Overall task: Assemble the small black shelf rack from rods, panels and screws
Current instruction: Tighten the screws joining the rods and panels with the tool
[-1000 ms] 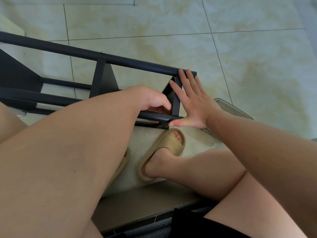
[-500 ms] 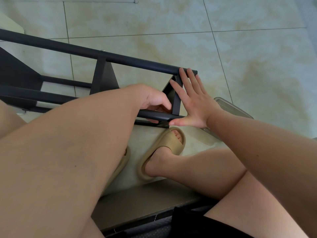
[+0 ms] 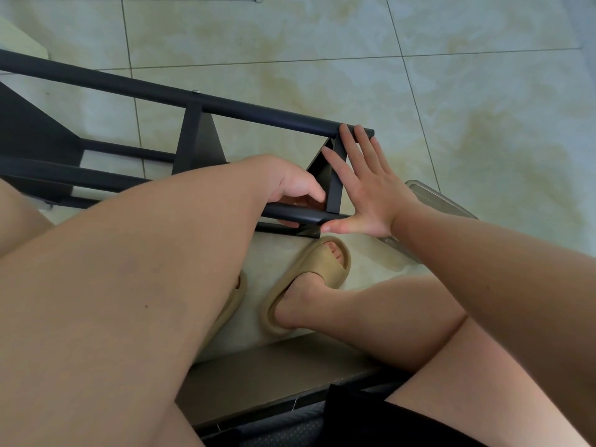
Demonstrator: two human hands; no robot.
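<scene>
At the right end of the rack, the right hand presses flat on the end panel while the left hand, just left, grips the near rod.

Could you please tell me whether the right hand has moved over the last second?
No. The right hand still presses flat against the end of the black shelf rack, fingertips on its upper rod.

matt black metal rack; glossy marbled floor tiles; matt foam slipper.
</scene>
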